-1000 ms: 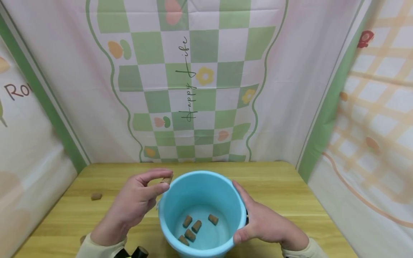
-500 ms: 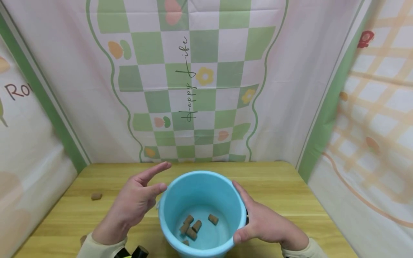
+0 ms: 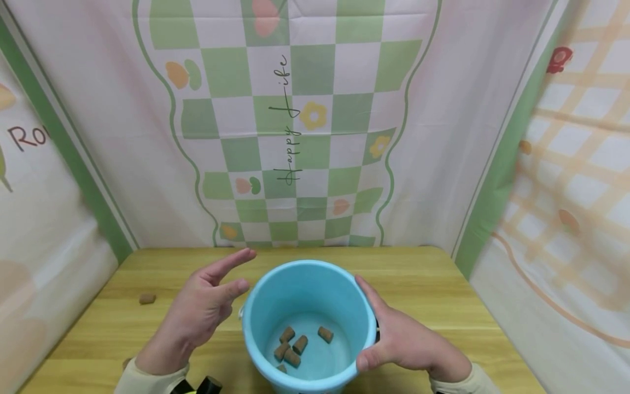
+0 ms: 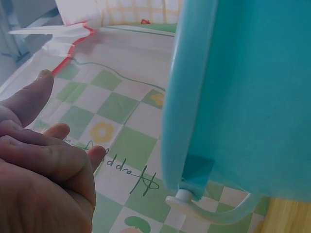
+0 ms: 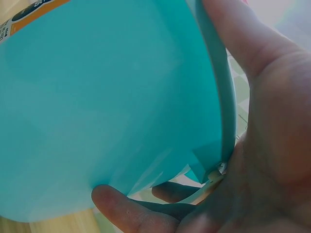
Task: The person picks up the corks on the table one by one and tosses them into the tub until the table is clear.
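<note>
The left hand (image 3: 197, 312) is hanging free, fingers now apart, one more plug (image 3: 281, 351) lying in the bucket (image 3: 309, 266) the right hand (image 3: 401, 339) is gripping beside them.

1. In the head view, my left hand (image 3: 199, 309) sits at seven o'clock, left thumb (image 3: 238, 288) and left forefinger (image 3: 231, 265) parted, toward two.
2. My right hand (image 3: 401, 335) grips at five, right thumb (image 3: 372, 358) toward eight, right forefinger (image 3: 370, 294) toward eleven.

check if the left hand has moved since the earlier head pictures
Yes, slightly left: in the head view, the left hand has drawn away from the light-blue bucket, which stays put.
</note>
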`<state>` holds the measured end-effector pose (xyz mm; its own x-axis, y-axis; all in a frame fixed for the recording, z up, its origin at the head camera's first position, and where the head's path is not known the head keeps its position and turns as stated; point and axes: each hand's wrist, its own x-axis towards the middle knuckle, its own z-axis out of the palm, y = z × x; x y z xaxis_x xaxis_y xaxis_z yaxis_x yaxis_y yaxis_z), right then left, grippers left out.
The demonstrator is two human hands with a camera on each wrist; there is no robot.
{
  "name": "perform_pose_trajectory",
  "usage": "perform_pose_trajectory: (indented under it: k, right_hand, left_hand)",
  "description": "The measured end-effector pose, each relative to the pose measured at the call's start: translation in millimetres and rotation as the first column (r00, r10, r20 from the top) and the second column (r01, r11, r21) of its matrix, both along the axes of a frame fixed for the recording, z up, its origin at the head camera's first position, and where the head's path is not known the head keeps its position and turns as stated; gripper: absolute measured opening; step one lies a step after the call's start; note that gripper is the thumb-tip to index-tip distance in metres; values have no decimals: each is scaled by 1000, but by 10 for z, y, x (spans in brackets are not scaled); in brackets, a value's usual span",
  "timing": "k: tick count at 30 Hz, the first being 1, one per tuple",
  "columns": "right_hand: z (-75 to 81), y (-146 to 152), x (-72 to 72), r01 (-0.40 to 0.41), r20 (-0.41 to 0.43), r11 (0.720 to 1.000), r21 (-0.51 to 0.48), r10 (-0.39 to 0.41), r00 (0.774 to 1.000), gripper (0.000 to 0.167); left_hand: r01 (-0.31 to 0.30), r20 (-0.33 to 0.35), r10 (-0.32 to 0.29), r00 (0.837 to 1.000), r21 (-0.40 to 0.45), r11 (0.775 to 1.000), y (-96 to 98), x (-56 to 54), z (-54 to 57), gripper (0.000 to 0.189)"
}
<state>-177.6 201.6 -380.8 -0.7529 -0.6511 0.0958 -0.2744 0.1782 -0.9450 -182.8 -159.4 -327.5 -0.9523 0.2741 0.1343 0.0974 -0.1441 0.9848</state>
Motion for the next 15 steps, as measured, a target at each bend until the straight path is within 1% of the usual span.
perform_pose_trajectory:
  k: [4,8,10,11,14,15]
  right_hand:
    - [6,1,1,5,-2,1000,7,-5,1000,129]
    - [7,0,5,9,-3,1000,5,-9,1000,129]
    - [6,2,7,9,-4,1000,7,-9,1000,129]
    - [7,2,8,10,-4,1000,10,-10,1000,129]
    - [9,1,9,11,-2,1000,14,-11,1000,129]
    - [9,1,8,10,-1,1000,13,-10,1000,129]
  left_hand:
    - [-1,3,1,1000,10,1000,-25,-1,-29,56]
    - [-3,-18,3,1000,2,1000,-77,8,-66,50]
    - [-16,-53,15,998,-15,1000,-115,16,-87,47]
    - [-25,-81,22,996,-32,999,-134,20,-97,46]
    - [-65,-167,49,985,-93,994,-196,29,-116,48]
    - [-83,-183,60,981,-118,990,-216,32,-116,51]
